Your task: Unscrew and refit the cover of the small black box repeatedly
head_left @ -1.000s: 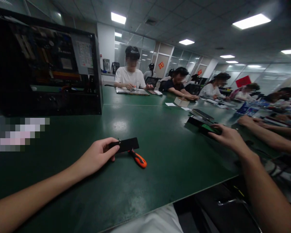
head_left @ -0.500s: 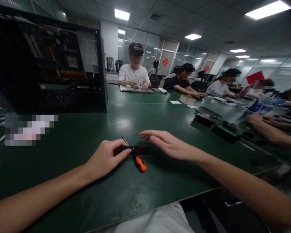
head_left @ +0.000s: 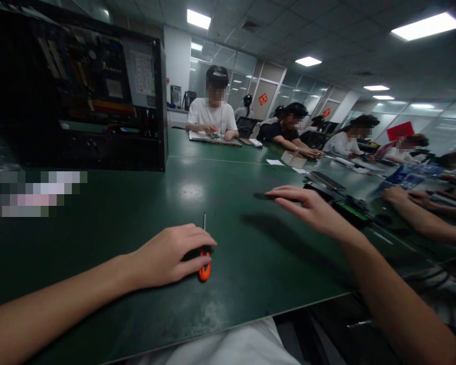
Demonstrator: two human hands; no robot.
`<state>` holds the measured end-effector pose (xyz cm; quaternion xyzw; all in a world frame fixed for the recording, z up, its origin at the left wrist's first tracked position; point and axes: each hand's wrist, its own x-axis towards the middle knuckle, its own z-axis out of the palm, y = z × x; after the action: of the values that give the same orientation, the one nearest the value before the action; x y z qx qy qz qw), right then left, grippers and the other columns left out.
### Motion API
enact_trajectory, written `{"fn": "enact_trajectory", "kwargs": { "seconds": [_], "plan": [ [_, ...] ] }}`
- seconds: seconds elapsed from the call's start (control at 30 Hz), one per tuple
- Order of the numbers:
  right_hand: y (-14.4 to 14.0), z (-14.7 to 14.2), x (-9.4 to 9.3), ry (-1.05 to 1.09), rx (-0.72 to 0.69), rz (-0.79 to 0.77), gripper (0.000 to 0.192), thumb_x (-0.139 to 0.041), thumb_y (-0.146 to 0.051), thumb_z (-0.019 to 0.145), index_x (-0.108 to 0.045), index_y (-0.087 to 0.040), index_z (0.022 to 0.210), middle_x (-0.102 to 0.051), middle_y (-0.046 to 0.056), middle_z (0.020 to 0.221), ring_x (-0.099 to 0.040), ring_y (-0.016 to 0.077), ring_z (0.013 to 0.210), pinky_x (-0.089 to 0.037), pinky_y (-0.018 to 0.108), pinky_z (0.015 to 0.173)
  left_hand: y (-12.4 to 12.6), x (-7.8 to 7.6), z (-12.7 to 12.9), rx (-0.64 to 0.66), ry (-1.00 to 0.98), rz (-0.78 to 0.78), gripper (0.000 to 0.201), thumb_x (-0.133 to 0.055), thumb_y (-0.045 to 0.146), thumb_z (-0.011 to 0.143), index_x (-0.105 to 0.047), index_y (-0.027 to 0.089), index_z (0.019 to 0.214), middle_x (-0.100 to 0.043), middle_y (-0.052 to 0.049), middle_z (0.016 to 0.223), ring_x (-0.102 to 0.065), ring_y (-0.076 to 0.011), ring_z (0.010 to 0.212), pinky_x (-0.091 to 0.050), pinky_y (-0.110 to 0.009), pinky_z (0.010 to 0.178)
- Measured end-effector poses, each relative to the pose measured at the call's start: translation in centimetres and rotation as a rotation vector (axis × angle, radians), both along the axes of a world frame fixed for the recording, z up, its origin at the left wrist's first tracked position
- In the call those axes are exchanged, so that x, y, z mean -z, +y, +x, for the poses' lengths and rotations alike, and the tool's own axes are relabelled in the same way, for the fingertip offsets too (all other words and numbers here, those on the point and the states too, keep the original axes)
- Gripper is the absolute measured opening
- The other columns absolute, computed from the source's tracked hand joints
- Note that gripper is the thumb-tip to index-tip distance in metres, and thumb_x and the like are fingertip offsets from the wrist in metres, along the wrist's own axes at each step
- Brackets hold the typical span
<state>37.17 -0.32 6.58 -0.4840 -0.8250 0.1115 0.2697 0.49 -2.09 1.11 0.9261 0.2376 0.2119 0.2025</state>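
Observation:
My left hand (head_left: 171, 256) lies on the green table (head_left: 228, 238) with its fingers curled over a screwdriver (head_left: 204, 268), whose orange handle pokes out below the fingers while the thin metal shaft points away from me. My right hand (head_left: 311, 209) hovers above the table further right. It pinches a flat black strip (head_left: 263, 196) at the fingertips, and the strip sticks out to the left. The right hand is close to several dark modules (head_left: 349, 207) lying on the table.
An open black computer case (head_left: 99, 101) stands at the back left. Another person's forearms (head_left: 421, 215) rest on the table at the right. Several people sit along the far side with trays and papers. The table's front edge runs just before my body.
The black strip passed from my left hand to my right hand, which carried it up and to the right. My left hand dropped onto the screwdriver, and the screwdriver now points straight away.

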Motion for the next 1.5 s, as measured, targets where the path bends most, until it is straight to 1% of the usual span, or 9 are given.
{"fn": "enact_trajectory", "kwargs": {
  "seconds": [0.07,0.17,0.23,0.4,0.77,1.0,1.13,1.27,1.5],
  "plan": [
    [-0.3,6.7,0.0,-0.078,0.372,0.134,0.043,-0.057,-0.044,0.093,-0.074,-0.016,0.122,-0.068,0.015,0.129,-0.063,0.0262,0.116,-0.046,0.037,0.101,0.0,-0.1,0.1,0.034,0.024,0.034,0.025,-0.056,0.029,0.100,-0.070,0.020,0.118,-0.072,-0.008,0.117,-0.066,-0.0219,0.105,-0.051,-0.033,0.095],
    [-0.7,15.7,1.7,-0.185,1.001,0.291,0.049,-0.054,-0.043,0.090,-0.075,-0.009,0.119,-0.071,0.023,0.117,-0.065,0.0340,0.105,-0.049,0.043,0.087,0.1,-0.1,0.2,0.039,0.036,0.054,0.023,-0.054,0.029,0.101,-0.073,0.020,0.111,-0.072,-0.008,0.118,-0.066,-0.0212,0.103,-0.051,-0.032,0.094],
    [-0.8,19.3,3.6,-0.241,1.109,0.287,0.050,-0.052,-0.047,0.089,-0.076,-0.011,0.115,-0.072,0.024,0.112,-0.066,0.0361,0.101,-0.049,0.045,0.082,0.1,-0.1,0.3,0.040,0.037,0.063,0.023,-0.054,0.029,0.101,-0.073,0.020,0.110,-0.072,-0.008,0.118,-0.066,-0.0209,0.102,-0.050,-0.032,0.094],
    [-0.4,21.2,6.5,-0.261,0.986,0.158,0.045,-0.054,-0.053,0.086,-0.078,-0.019,0.106,-0.074,0.018,0.111,-0.066,0.0310,0.097,-0.048,0.040,0.085,0.2,0.0,0.3,0.038,0.058,0.084,0.023,-0.053,0.029,0.102,-0.073,0.020,0.110,-0.072,-0.008,0.118,-0.066,-0.0212,0.102,-0.050,-0.032,0.094],
    [-1.0,19.9,5.9,-0.358,1.061,0.054,0.058,-0.050,-0.051,0.091,-0.074,-0.011,0.124,-0.074,0.023,0.109,-0.067,0.0326,0.095,-0.047,0.039,0.080,0.0,-0.4,0.2,0.046,0.070,0.091,0.026,-0.050,0.029,0.103,-0.072,0.018,0.111,-0.071,-0.009,0.119,-0.065,-0.0218,0.103,-0.050,-0.033,0.093],
    [-0.5,19.2,6.5,-0.433,1.144,0.068,0.051,-0.047,-0.045,0.094,-0.076,-0.011,0.120,-0.074,0.023,0.113,-0.068,0.0355,0.099,-0.048,0.041,0.077,0.2,0.0,-0.1,0.056,0.035,0.111,0.023,-0.053,0.027,0.102,-0.072,0.019,0.111,-0.071,-0.008,0.118,-0.066,-0.0216,0.103,-0.051,-0.033,0.093],
    [-0.4,19.0,6.7,-0.473,1.071,0.058,0.048,-0.045,-0.039,0.097,-0.073,-0.012,0.126,-0.070,0.020,0.126,-0.067,0.0326,0.108,-0.048,0.038,0.084,0.2,0.1,-0.1,0.057,0.041,0.106,0.023,-0.053,0.027,0.102,-0.072,0.020,0.111,-0.071,-0.008,0.119,-0.066,-0.0219,0.104,-0.052,-0.033,0.093],
    [-0.5,18.9,6.5,-0.515,0.998,0.016,0.048,-0.042,-0.030,0.098,-0.066,-0.017,0.137,-0.065,0.016,0.137,-0.067,0.0325,0.107,-0.046,0.038,0.078,0.2,0.0,0.0,0.057,0.045,0.103,0.023,-0.052,0.026,0.102,-0.072,0.020,0.112,-0.071,-0.008,0.119,-0.066,-0.0221,0.106,-0.051,-0.033,0.094],
    [-1.8,18.5,5.3,-0.543,0.808,-0.004,0.049,-0.036,-0.031,0.099,-0.063,-0.015,0.137,-0.065,0.024,0.132,-0.068,0.0301,0.099,-0.044,0.036,0.073,0.2,0.0,-0.1,0.063,0.064,0.088,0.024,-0.051,0.027,0.102,-0.071,0.019,0.114,-0.070,-0.008,0.121,-0.066,-0.0226,0.107,-0.051,-0.035,0.095]
  ]
}}
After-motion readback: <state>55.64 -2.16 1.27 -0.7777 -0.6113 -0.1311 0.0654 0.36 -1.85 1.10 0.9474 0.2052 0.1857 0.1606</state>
